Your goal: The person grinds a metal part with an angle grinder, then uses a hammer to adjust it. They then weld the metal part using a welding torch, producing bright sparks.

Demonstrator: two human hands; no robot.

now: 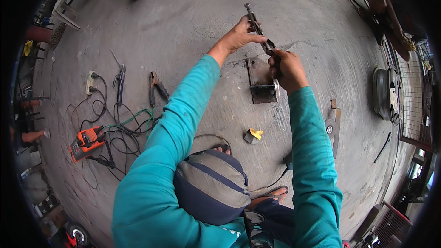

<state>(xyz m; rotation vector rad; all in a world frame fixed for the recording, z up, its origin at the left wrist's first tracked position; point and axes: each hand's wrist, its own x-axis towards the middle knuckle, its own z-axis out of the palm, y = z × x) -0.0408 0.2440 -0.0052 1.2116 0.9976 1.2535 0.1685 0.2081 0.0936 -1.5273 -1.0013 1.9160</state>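
Observation:
Both my hands are raised over the floor, around a dark metal hand tool that looks like locking pliers (256,24), with a knob at its far end. My left hand (241,34) curls its fingers around the middle of the tool, the thumb lying along it. Closed around the tool's near end is my right hand (289,69); its palm and fingers partly hide that end. Just below the hands a dark steel bracket (261,76) of joined plates rests on the concrete. A small grey piece with a yellow flap (252,136) lies nearer to me.
An orange welding machine (87,142), an electrode holder (121,85), a clamp (156,89), tangled cables and a power strip (90,83) lie left. A disc (330,127) and flat bar (336,133) lie by my right sleeve. Farther right are a wheel rim (381,92) and another person (399,23).

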